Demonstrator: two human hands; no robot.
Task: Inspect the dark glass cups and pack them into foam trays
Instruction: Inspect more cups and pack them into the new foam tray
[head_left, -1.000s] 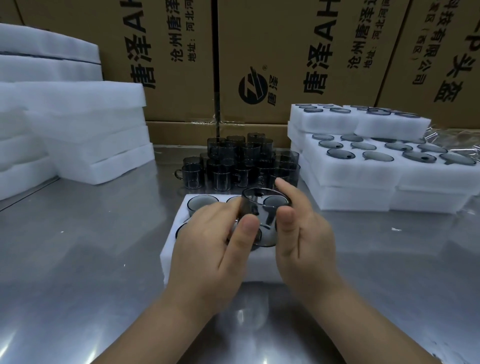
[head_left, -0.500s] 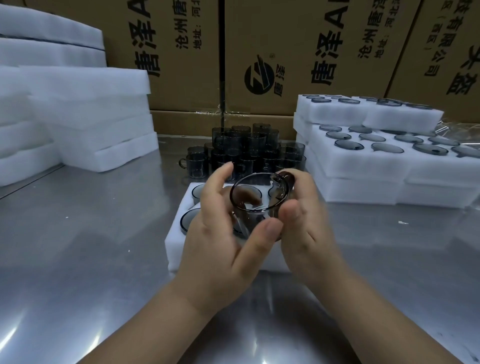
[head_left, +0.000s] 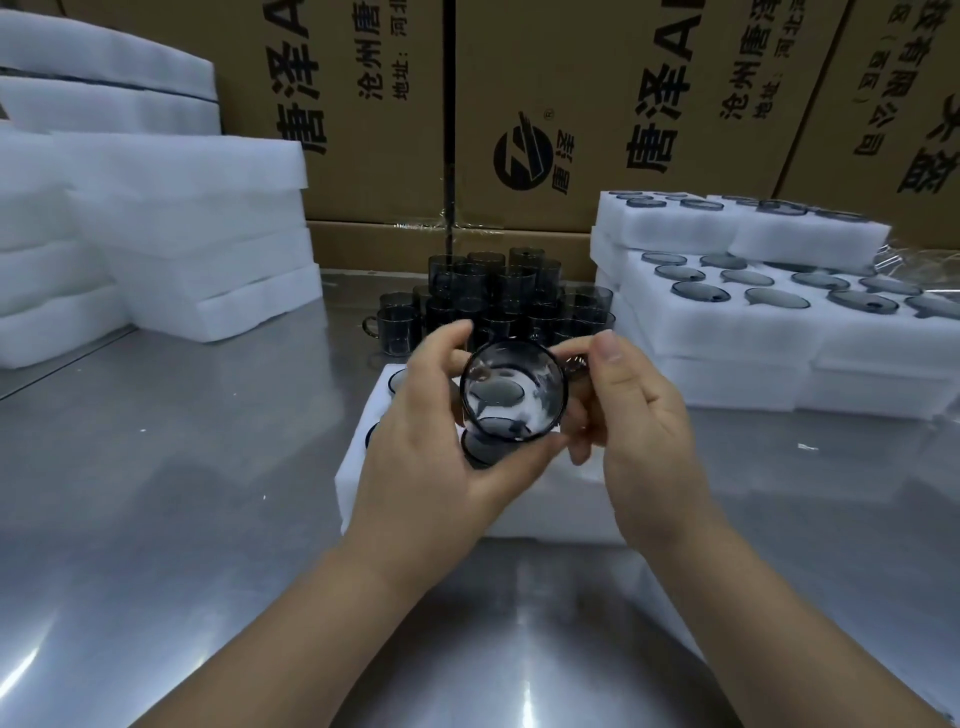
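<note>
A dark glass cup (head_left: 511, 395) is held up between both hands, tipped so its open mouth faces me. My left hand (head_left: 441, 447) curls round its left side and base. My right hand (head_left: 639, 415) pinches the handle side on the right. Beneath the hands lies a white foam tray (head_left: 358, 467) with round holes, some holding cups; most of it is hidden. A cluster of several loose dark cups (head_left: 498, 301) stands on the steel table behind it.
Filled foam trays (head_left: 753, 332) are stacked at the right. Empty white foam slabs (head_left: 171, 234) are piled at the left. Printed cardboard cartons (head_left: 571, 104) wall off the back. The steel table (head_left: 156, 493) lies all around.
The cup has been lifted off the tray and tipped toward me, from upright to mouth facing the camera. Both hands rose with it.
</note>
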